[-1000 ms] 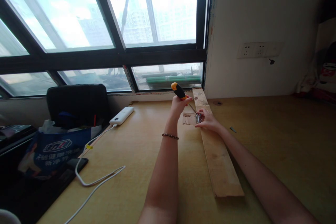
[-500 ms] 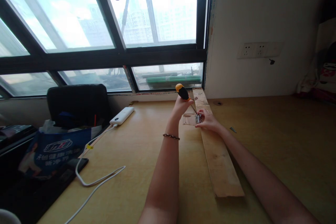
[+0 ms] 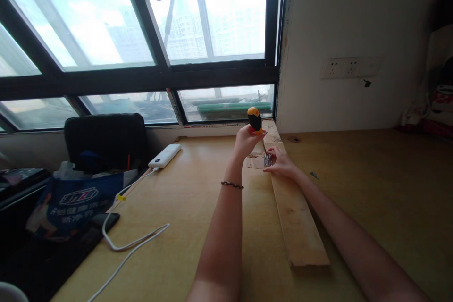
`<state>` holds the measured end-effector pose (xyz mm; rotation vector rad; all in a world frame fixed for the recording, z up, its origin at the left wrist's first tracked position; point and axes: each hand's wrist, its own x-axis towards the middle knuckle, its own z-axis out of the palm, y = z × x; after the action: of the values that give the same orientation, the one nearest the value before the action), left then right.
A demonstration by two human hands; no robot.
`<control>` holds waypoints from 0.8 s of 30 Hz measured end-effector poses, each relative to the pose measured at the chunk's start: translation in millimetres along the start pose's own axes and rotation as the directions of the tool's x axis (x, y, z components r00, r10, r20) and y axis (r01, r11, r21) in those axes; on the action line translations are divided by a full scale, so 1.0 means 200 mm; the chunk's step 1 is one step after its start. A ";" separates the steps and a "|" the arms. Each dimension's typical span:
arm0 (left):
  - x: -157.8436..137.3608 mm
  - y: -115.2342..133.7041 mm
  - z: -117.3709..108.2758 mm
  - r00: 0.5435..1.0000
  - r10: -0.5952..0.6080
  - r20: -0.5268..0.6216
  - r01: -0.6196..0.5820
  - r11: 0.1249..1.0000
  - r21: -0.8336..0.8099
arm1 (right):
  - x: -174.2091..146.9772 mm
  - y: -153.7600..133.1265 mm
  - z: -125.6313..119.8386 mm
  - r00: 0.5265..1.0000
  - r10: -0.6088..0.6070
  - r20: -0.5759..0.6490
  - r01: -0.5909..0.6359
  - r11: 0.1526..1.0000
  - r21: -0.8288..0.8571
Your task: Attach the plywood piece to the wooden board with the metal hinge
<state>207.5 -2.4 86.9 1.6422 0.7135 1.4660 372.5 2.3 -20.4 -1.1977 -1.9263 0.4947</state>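
My left hand [image 3: 247, 141] grips a screwdriver [image 3: 255, 121] with a yellow and black handle, low on the handle near the shaft. The screwdriver stands nearly upright, its tip down at a small shiny metal hinge [image 3: 268, 160]. Fingers of my right hand [image 3: 280, 163] pinch the hinge from the right and press it on a long wooden board [image 3: 299, 219]. A smaller piece of wood [image 3: 255, 161] lies against the board's left side, under the hinge's left part. Whether a screw sits beneath the tip is too small to tell.
Two or so loose screws [image 3: 314, 175] lie on the table [image 3: 198, 207] right of the board. A white power bank [image 3: 164, 156] with a white cable [image 3: 122, 248] lies at the left edge. Beyond it stand a black chair [image 3: 105, 137] and a blue bag [image 3: 76, 205]. The window is behind.
The screwdriver's handle has swung to the right and become more upright, and my left hand has shifted slightly right with it. My right hand and the hinge have stayed in place.
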 end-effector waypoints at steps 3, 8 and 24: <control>0.01 -0.04 0.03 0.998 0.058 -0.031 -0.058 0.998 -0.004 | 0.00 0.00 0.00 1.000 -0.004 -0.001 0.004 1.000 0.004; 0.01 -0.05 0.12 0.991 0.026 -0.130 -0.039 0.994 -0.100 | 0.00 -0.01 0.00 1.000 -0.014 -0.002 0.014 1.000 0.001; 0.01 -0.08 0.10 0.945 -0.001 -0.326 0.016 0.999 0.041 | 0.00 0.01 0.00 1.000 0.004 0.011 -0.004 1.000 -0.002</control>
<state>228.7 3.7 73.2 1.4386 0.9385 1.7494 373.3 4.4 -22.4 -1.2026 -1.9345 0.5024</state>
